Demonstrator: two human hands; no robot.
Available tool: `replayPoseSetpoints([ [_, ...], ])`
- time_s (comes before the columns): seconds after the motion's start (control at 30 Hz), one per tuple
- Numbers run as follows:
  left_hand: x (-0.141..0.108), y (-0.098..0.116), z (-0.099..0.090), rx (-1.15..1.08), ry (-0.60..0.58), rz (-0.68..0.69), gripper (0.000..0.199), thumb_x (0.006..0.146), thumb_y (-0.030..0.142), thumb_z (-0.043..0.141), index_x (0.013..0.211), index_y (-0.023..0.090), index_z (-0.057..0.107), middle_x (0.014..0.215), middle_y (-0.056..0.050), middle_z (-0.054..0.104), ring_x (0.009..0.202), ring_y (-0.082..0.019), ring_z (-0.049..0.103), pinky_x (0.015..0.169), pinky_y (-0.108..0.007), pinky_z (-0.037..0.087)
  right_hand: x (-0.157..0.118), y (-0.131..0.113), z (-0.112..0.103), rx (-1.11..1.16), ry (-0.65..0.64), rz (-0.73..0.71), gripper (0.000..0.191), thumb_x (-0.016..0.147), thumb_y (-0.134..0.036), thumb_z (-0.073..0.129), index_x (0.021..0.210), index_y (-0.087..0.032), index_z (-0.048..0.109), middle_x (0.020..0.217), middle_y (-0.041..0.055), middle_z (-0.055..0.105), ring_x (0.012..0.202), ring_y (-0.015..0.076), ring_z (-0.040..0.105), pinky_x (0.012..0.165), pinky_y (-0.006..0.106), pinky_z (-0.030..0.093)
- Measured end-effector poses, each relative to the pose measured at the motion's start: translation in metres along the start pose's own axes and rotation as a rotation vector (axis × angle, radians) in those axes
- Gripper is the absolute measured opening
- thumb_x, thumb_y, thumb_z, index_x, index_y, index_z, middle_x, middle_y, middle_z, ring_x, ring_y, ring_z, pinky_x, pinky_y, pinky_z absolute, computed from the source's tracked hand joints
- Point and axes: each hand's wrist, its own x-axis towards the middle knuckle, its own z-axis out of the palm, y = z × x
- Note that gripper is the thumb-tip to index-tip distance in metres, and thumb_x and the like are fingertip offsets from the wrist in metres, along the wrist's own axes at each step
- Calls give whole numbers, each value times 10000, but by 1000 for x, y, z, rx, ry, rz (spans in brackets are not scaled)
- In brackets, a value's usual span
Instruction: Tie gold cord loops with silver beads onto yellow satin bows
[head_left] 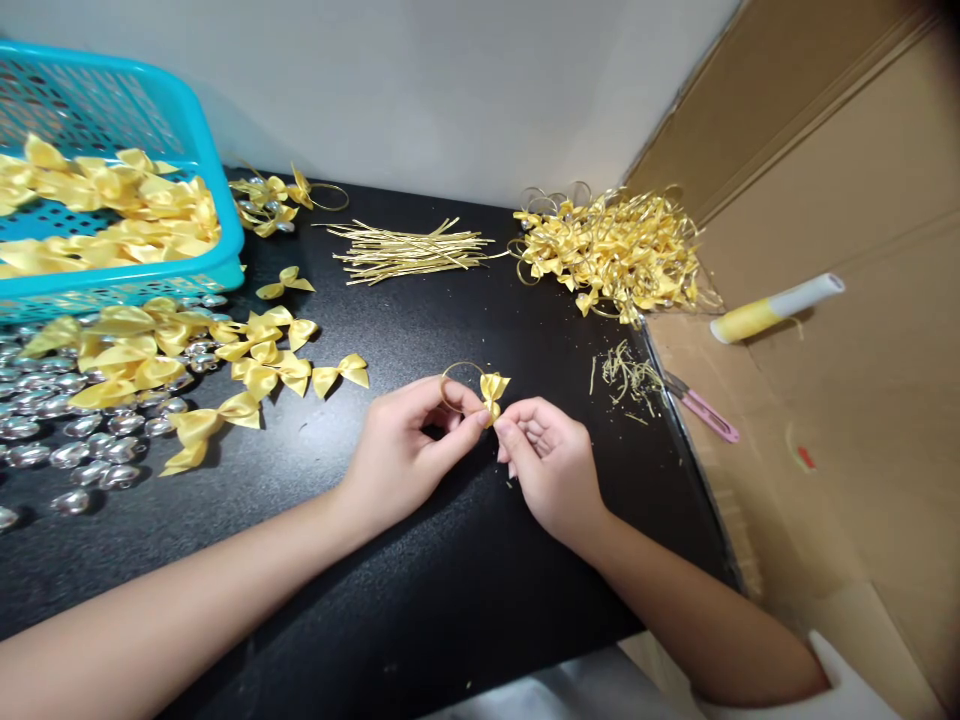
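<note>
Between thumb and fingers, my left hand (409, 440) pinches a yellow ribbon bow (493, 388) joined to a thin gold wire ring (459, 368), which loops up above the fingers. My right hand (551, 460) is closed in a pinch at the bow's lower right side, its thumb and fingertip pressed together. Whatever lies between those right fingertips is too small to make out. Both hands are held over the black table (420, 590), with the fingertips almost meeting.
A turquoise basket (225, 225) of yellow bows stands at left, with loose bows (262, 360) and silver beads (71, 455) before it. Gold twist ties (412, 250) lie behind my hands. Finished-looking bow rings (615, 250), wire clippings (630, 375) and a pink-handled cutter (705, 412) are at right.
</note>
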Motion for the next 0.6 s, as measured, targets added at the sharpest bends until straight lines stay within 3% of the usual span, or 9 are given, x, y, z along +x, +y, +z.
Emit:
replayPoseSetpoints([
  [0.6,0,-2,-1,-13,-1,21,83,830,196,671,755,160,665,697,9,666,614,-92,590,572,-191,465,0,1,2,50,6,26,152,863,-277,595,753,-179,561,566,-53,534,478,58,475,481,202,384],
])
